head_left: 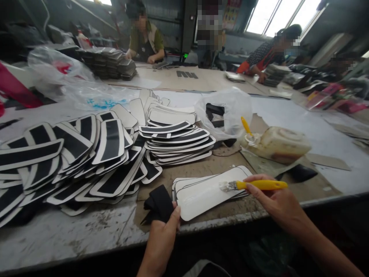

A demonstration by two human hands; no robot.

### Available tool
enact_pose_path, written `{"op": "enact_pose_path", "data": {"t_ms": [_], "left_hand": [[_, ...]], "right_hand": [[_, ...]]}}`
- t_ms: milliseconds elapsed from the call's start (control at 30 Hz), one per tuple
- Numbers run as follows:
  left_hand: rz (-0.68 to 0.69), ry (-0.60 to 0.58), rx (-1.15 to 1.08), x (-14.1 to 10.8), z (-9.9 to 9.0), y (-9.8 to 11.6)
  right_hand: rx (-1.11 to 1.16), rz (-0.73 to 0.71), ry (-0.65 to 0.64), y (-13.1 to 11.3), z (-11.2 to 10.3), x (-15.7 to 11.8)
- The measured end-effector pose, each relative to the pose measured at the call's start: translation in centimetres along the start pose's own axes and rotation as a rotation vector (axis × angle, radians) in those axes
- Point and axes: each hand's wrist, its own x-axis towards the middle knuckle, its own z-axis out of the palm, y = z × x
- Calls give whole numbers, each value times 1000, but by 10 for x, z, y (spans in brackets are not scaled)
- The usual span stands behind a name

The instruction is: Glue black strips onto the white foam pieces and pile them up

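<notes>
My right hand (278, 198) is closed around the yellow handle of a brush (261, 185). Its bristles rest on the top white panel (198, 197) of a small stack, where a wet-looking smear shows. My left hand (165, 234) is closed on a bundle of folded black strips (159, 202), its thumb and fingertips at the panel's near left corner. To the left and behind lie many white-edged panels with black centres (111, 140), some piled neatly (181, 143). A stained plastic container (284, 144) lies right of the stack, with a second yellow-handled brush (246, 126) at its mouth.
A clear plastic bag (239, 109) with black pieces stands behind the stack. Brown board (178, 173) covers part of the white table, whose front edge (210, 227) runs close to my hands. Across the table, co-workers (147, 42) stand near stacked grey pieces (108, 61).
</notes>
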Motion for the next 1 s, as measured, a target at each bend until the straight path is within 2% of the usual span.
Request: {"op": "enact_pose_path", "data": {"t_ms": [167, 400, 500, 633, 700, 867, 933, 1000], "left_hand": [[-3, 68, -39, -2, 4, 5], [-41, 117, -10, 3, 5, -1], [-53, 135, -2, 3, 5, -1], [-24, 123, -38, -3, 6, 3], [-16, 88, -32, -4, 6, 3], [-2, 36, -21, -1, 4, -4], [-16, 52, -27, 0, 4, -7], [-25, 70, -49, 0, 4, -7]], "right_hand": [[-185, -42, 135, 2, -16, 2], [-198, -291, 236, 0, -23, -2], [-219, -408, 235, 3, -13, -8], [-139, -502, 155, -5, 15, -23], [1, -458, 89, -18, 29, -32], [386, -204, -135, -52, 52, -41], [477, -177, -200, -54, 57, -38], [436, -162, -193, -46, 57, -33]]}}
